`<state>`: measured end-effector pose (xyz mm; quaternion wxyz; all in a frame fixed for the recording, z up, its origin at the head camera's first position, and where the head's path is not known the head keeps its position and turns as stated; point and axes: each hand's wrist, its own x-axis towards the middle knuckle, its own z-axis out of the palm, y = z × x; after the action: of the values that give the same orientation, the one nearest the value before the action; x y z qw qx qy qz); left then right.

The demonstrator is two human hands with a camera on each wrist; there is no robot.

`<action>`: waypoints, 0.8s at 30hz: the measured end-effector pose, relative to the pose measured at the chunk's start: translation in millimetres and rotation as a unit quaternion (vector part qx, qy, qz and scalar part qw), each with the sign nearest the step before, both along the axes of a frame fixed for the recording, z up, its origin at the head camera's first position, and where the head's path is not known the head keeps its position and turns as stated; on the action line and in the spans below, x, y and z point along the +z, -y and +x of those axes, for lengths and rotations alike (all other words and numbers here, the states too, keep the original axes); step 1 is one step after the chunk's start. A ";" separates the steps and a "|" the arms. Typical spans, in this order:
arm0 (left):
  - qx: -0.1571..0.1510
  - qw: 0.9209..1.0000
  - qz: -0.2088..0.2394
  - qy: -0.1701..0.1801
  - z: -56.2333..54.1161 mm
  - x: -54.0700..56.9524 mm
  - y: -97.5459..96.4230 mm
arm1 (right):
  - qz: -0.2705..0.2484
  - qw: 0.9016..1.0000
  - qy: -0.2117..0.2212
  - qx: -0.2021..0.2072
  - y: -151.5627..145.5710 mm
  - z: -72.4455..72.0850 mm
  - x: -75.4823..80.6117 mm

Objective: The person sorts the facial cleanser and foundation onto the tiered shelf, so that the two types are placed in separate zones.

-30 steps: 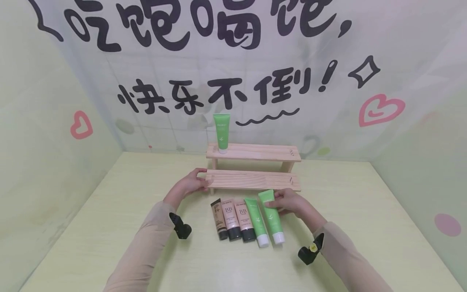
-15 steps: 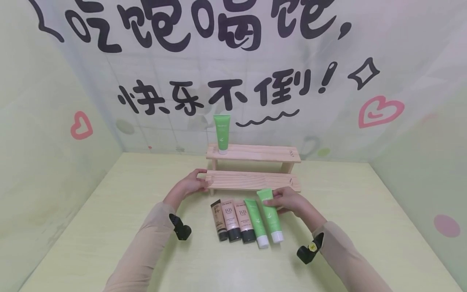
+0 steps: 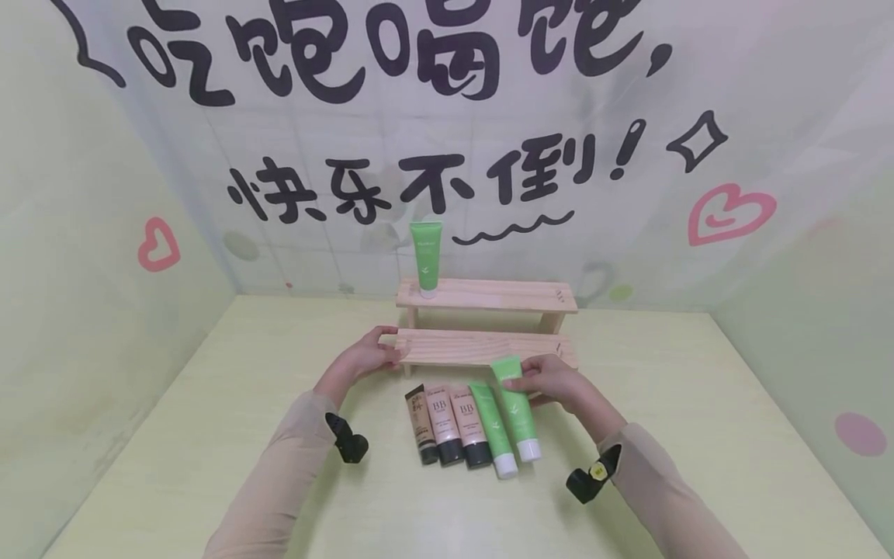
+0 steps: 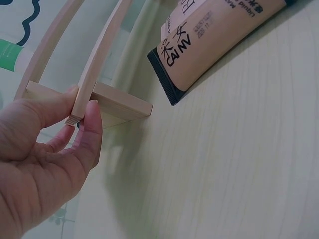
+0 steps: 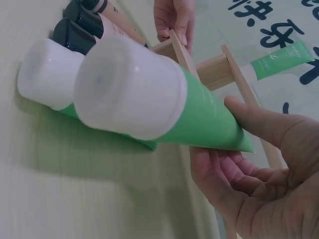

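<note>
My left hand pinches the left end of the lower board of a two-step wooden shelf; the left wrist view shows thumb and fingers on either side of the board. My right hand holds a green squeeze tube near its flat end, the white cap pointing toward me. In the right wrist view the tube is raised off the table. Beside it lies another green tube, then two pink BB cream tubes and a brown liquid foundation tube, in a row in front of the shelf.
A third green tube stands cap-down at the left of the upper board. Behind the shelf rises a white cloth wall with black lettering. More cloth walls flank the pale wooden table.
The held green tube has risen slightly and shifted a little left, toward the lower board. My left hand keeps its grip on the shelf.
</note>
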<state>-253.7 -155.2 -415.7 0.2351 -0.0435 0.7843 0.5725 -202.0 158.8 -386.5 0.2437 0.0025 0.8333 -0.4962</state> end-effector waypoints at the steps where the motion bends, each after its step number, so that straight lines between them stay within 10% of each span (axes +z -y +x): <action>1: 0.002 1.000 0.001 0.001 0.2 -0.6 0.0 | -0.001 1.000 -0.001 -0.001 0.0 -0.3 0.0; 24: 0.012 1.000 0.008 0.000 1.8 -1.9 -0.7 | -0.028 0.999 -0.026 0.028 4.0 -8.2 8.3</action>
<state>-251.9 -154.5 -417.6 0.2281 -0.0513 0.7794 0.5813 -210.2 154.9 -378.3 0.2353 -0.0407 0.8251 -0.5120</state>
